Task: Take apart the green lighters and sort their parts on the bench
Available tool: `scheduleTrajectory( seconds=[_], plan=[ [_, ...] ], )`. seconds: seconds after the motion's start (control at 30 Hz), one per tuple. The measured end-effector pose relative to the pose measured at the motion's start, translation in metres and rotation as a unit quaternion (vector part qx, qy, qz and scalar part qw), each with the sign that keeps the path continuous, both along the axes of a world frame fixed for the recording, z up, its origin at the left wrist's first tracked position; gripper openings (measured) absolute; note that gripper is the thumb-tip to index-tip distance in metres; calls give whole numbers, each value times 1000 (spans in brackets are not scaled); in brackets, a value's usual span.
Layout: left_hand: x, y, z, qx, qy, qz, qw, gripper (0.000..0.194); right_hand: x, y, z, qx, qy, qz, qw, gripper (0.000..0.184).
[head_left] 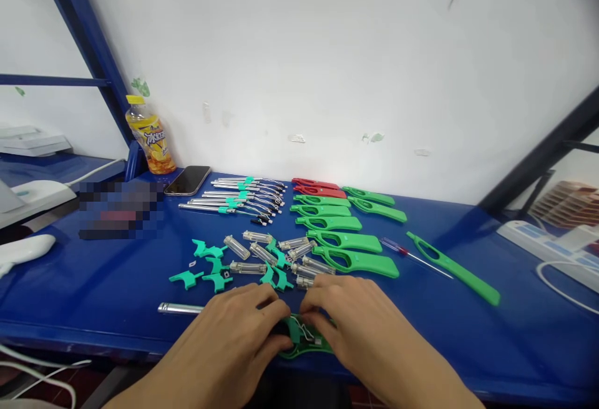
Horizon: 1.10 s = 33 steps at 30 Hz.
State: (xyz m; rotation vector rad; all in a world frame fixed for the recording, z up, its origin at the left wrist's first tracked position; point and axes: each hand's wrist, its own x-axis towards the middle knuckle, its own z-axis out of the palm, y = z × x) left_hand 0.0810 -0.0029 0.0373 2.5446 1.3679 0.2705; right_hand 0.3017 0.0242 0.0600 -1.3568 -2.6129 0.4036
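Both my hands rest at the blue table's front edge on a green lighter body (pixel 304 341) with thin wires and a green trigger piece inside it. My left hand (pixel 241 331) curls its fingers over the left end, where a metal tube (pixel 180 308) sticks out leftward. My right hand (pixel 346 315) pinches the wired part in the middle. Just beyond my fingers lie several clear gas cartridges (pixel 262 254) and loose green trigger pieces (pixel 206 265).
Green lighter shells (pixel 349 243) and two red ones (pixel 316 187) lie in rows at mid table, tube assemblies (pixel 234 200) to their left. A small screwdriver (pixel 414 258), a phone (pixel 188 180), a drink bottle (pixel 150 137), a power strip (pixel 547 246) stand around.
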Motion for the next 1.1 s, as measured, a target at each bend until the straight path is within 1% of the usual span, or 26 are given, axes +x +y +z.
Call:
scheduleTrajectory(
  seconds=[0.07, 0.13, 0.27, 0.4, 0.5, 0.6, 0.7, 0.8, 0.9, 1.0, 1.1],
  plan=[
    [1, 0, 1, 1, 0, -4, 1000, 20, 0, -1, 0, 13, 3, 8, 1000, 28],
    [1, -1, 1, 7, 6, -8, 1000, 19, -1, -2, 0, 10, -3, 11, 1000, 28],
    [1, -1, 3, 14, 13, -14, 1000, 18, -4, -3, 6, -19, -26, -6, 999, 22],
    [1, -2, 3, 29, 17, -10, 999, 20, -7, -4, 12, -39, -42, -11, 998, 24],
    [-1, -3, 1, 46, 2, -14, 999, 21, -7, -4, 9, -23, -39, -3, 999, 23],
    [-4, -4, 1, 63, -30, -13, 997, 23, -6, -2, 3, 13, -26, 8, 1000, 22],
    [-6, -5, 3, 70, -44, -20, 996, 25, -5, 0, -3, 32, -18, 13, 999, 23],
    [-6, -5, 5, 73, -22, -25, 997, 26, -4, 2, -8, 36, -20, 11, 999, 23],
    [-3, -5, 7, 56, 32, -30, 997, 26, -3, 2, -10, 33, -20, 12, 999, 23],
    [0, -4, 9, 24, 71, -31, 997, 25, -4, 2, -8, 28, -22, 9, 999, 22],
    [1, -3, 9, 22, 75, -27, 997, 26, -6, 2, -2, 26, -21, 7, 999, 22]
  ],
)
